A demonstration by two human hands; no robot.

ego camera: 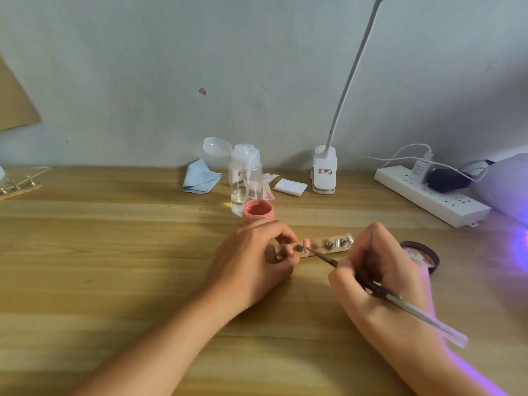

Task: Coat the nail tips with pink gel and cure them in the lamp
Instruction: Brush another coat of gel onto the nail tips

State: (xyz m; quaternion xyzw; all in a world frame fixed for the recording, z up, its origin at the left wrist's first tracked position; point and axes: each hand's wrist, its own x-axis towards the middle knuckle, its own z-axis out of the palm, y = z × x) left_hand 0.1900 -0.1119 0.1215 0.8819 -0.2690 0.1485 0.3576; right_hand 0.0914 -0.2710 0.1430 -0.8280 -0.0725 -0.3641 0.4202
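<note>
A wooden strip [320, 247] with several nail tips on metal stands lies on the table's middle. Two tips at its left end look pink [306, 243]; those to the right look clear. My left hand [251, 264] pinches the strip's left end. My right hand [380, 270] grips a thin brush [400, 301], whose tip touches the second pink nail tip. An open jar of pink gel [258, 211] stands just behind my left hand. Its lid [423, 255] lies at the right, partly behind my right hand. The curing lamp [505, 184] glows purple at the far right edge.
A clear pump bottle [245, 178], a blue cloth [200, 177], white pads [290, 187] and a clip desk lamp [325, 172] stand along the wall. A white power strip [428, 195] lies at the right. Another strip with stands [20, 187] is at the far left.
</note>
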